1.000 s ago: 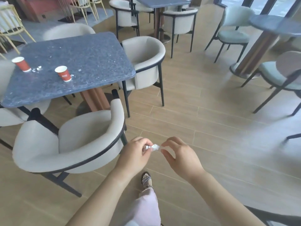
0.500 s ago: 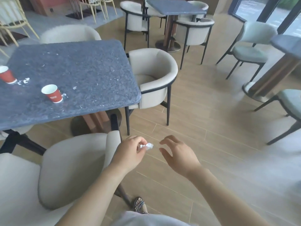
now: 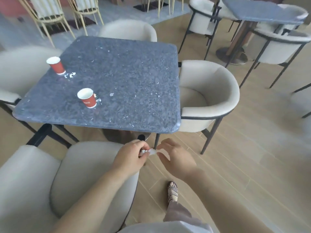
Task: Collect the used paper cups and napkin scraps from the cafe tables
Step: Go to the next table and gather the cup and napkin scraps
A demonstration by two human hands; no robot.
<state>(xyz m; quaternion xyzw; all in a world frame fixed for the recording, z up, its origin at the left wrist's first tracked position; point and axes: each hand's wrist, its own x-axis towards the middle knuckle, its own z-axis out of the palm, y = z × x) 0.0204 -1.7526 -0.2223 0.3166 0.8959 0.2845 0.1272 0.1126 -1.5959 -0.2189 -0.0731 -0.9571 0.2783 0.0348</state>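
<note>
Worktop (image 3: 126, 84): blue-grey, white-flecked. Cup by left edge (image 3: 56, 65) and cup nearer front edge (image 3: 87, 98): red, white inside; held napkin scrap (image 3: 149, 151): white. Chair (image 3: 210, 91): cream, black frame; floor (image 3: 252, 148): tan planks.

Two red paper cups, far cup (image 3: 56, 65) and near cup (image 3: 87, 98); two dark surfaces, near surface (image 3: 134, 81) and far surface (image 3: 262, 12); four cream armchairs (image 3: 42, 182) (image 3: 20, 64) (image 3: 127, 30) (image 3: 218, 91) around the near one. Napkin scraps: two clusters (image 3: 70, 75) (image 3: 98, 99), one lone scrap (image 3: 111, 94), and one pinched scrap (image 3: 150, 151) between left grip (image 3: 133, 155) and right grip (image 3: 176, 157).

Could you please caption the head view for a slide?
Left hand and right hand pinch a napkin scrap near a table bearing a near cup and far cup.
</note>
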